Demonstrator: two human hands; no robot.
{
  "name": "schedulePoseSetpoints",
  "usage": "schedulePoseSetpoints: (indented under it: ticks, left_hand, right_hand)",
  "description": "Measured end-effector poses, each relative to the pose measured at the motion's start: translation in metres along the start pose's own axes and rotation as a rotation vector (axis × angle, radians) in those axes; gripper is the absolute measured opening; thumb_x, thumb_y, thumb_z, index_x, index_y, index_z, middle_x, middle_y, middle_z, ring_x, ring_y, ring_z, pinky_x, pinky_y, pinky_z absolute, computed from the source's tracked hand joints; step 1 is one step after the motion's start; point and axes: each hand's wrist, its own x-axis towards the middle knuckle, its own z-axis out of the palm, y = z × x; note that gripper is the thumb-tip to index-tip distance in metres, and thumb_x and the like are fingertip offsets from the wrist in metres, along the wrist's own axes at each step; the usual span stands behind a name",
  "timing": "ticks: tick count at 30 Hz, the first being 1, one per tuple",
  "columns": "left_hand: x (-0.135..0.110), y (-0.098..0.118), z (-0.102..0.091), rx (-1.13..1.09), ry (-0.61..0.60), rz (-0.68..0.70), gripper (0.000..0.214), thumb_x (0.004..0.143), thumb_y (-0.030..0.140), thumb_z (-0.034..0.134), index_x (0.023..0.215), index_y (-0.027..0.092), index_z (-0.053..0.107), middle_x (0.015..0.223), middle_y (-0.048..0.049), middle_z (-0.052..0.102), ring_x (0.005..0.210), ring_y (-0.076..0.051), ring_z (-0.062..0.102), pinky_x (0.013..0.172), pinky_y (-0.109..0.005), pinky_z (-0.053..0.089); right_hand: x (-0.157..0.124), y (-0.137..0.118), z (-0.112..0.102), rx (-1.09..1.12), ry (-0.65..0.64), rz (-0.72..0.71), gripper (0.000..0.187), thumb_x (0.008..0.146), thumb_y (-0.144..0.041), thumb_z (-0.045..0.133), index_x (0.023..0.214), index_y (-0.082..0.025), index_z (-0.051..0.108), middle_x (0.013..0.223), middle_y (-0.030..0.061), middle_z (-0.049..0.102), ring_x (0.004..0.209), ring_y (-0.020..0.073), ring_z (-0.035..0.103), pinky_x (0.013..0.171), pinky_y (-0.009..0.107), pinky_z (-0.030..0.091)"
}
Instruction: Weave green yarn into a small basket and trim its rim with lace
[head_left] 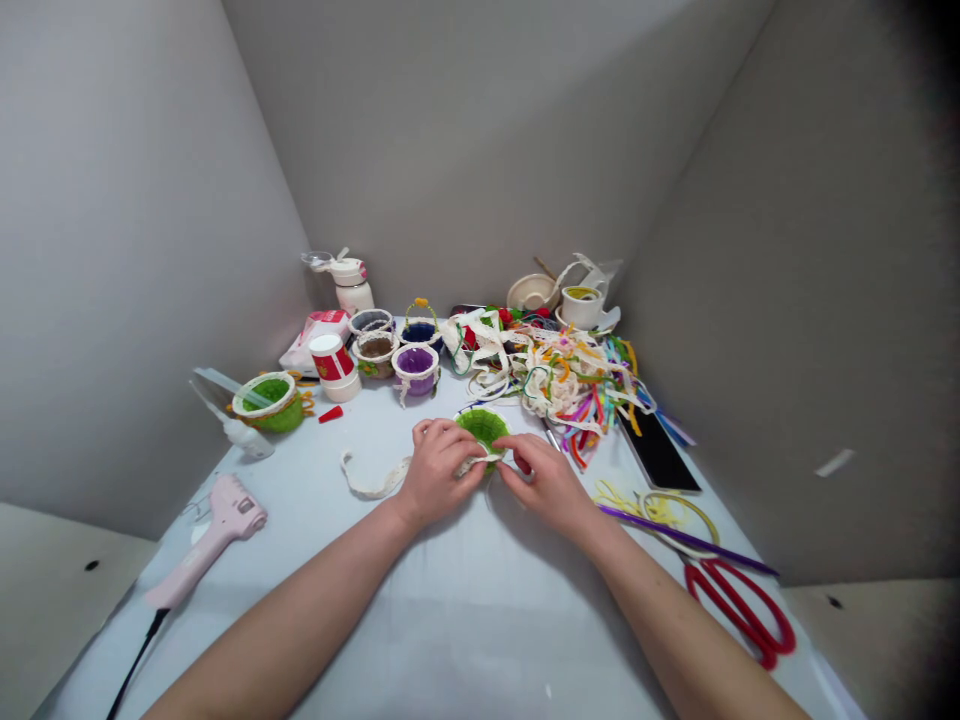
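Observation:
A small green woven cup stands on the white table in front of me. My left hand is curled against its left side, fingers closed on a strip of cream lace trim that trails off to the left on the table. My right hand pinches the same lace at the cup's near rim. Both hands touch the cup.
A pink glue gun lies at the left with its cord running off the edge. Red scissors, a purple stick and a dark phone lie at the right. Behind are several decorated cups, a pile of lace and coloured pipe cleaners, and a white bottle.

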Motion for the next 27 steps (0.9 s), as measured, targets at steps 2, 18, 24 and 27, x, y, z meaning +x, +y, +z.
schedulePoseSetpoints:
  ticks: [2,18,24,27]
  left_hand:
    - [-0.0002,-0.0007,0.0004,-0.011,-0.005,-0.011,0.007,0.087,0.026,0.062,0.084,0.022,0.067,0.086,-0.0032,0.069,0.094,-0.021,0.056,0.089,-0.042,0.033]
    - [0.0013,0.0034,-0.0024,-0.019,-0.028,-0.014,0.009,0.084,0.03,0.064,0.085,0.022,0.066,0.086,-0.0039,0.069,0.095,-0.022,0.055,0.09,-0.043,0.033]
    - [0.003,0.0047,-0.0032,0.002,-0.008,0.01,0.011,0.089,0.028,0.06,0.083,0.022,0.067,0.084,-0.003,0.07,0.093,-0.02,0.055,0.089,-0.042,0.033]
    - [0.0029,0.0044,-0.0031,0.013,-0.001,0.024,0.012,0.089,0.029,0.061,0.082,0.022,0.067,0.083,-0.0027,0.07,0.092,-0.02,0.056,0.09,-0.042,0.033]
  right_hand:
    - [-0.0025,-0.0004,-0.0022,0.039,0.016,0.052,0.021,0.084,-0.016,0.056,0.105,-0.019,0.056,0.073,-0.0014,0.051,0.066,0.0143,0.05,0.063,0.025,0.04]
    - [0.0018,-0.0035,-0.0003,0.112,-0.03,0.036,0.009,0.09,-0.02,0.057,0.093,-0.019,0.065,0.078,0.002,0.06,0.072,0.0147,0.055,0.066,0.026,0.041]
    - [0.0021,-0.0033,-0.0008,0.113,-0.024,0.043,0.01,0.091,-0.023,0.056,0.094,-0.019,0.065,0.078,0.0023,0.061,0.07,0.0148,0.055,0.065,0.026,0.042]
    - [0.0016,-0.0032,-0.0013,0.113,-0.032,0.048,0.011,0.092,-0.023,0.056,0.095,-0.019,0.065,0.077,0.0019,0.06,0.069,0.0146,0.055,0.065,0.026,0.042]
